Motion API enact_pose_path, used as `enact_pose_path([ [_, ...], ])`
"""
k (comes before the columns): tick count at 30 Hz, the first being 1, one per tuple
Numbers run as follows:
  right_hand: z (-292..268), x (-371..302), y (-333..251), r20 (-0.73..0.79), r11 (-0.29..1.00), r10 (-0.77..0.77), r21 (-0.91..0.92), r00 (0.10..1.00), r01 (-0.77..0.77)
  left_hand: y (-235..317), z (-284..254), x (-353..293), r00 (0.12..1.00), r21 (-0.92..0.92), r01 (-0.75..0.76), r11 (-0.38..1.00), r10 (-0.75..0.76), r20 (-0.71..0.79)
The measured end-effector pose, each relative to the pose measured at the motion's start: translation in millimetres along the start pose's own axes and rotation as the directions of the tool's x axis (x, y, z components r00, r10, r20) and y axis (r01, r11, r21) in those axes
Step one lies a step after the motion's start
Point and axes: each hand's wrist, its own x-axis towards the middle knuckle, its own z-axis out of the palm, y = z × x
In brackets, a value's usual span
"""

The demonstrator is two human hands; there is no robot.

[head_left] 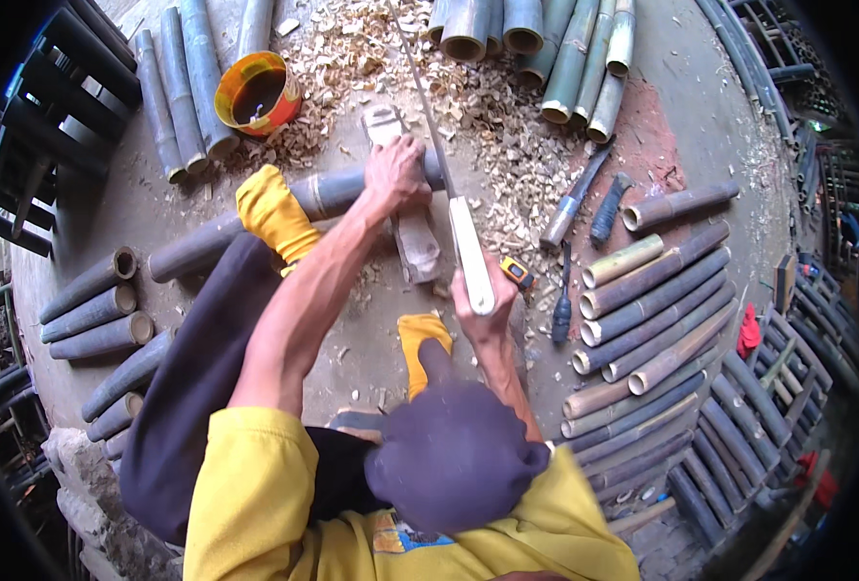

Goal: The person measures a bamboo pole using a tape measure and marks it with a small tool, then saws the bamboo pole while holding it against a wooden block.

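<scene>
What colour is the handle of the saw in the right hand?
White or pale cream; the saw handle shows best in the head view, gripped by the right hand.

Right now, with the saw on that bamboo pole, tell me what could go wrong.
1. The left hand grips the bamboo pole right beside the saw blade; a jump of the blade could cut it.
2. The pole rests on a small wooden block and may roll.
3. Shavings and loose tools crowd the floor near the yellow-socked feet.
</scene>
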Motion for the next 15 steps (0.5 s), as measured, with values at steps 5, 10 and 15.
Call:
enact_pose_path([
  [5,-53.0,-99.1,17.4,-0.060,0.976,-0.064,-0.211,0.996,0.050,13.1,-21.6,0.2,0.996,-0.042,0.020,0.999,-0.016,0.084],
  [10,-23.2,-40.1,11.0,-0.146,0.965,-0.235,-0.151,0.961,0.213,26.7,-26.5,0.5,0.996,0.005,0.050,0.999,-0.051,0.070],
  [15,-13.3,-15.7,7.6,0.020,0.996,-0.019,-0.084,1.000,0.021,13.5,-13.7,-6.4,0.987,-0.025,0.035,0.999,-0.031,0.158],
])
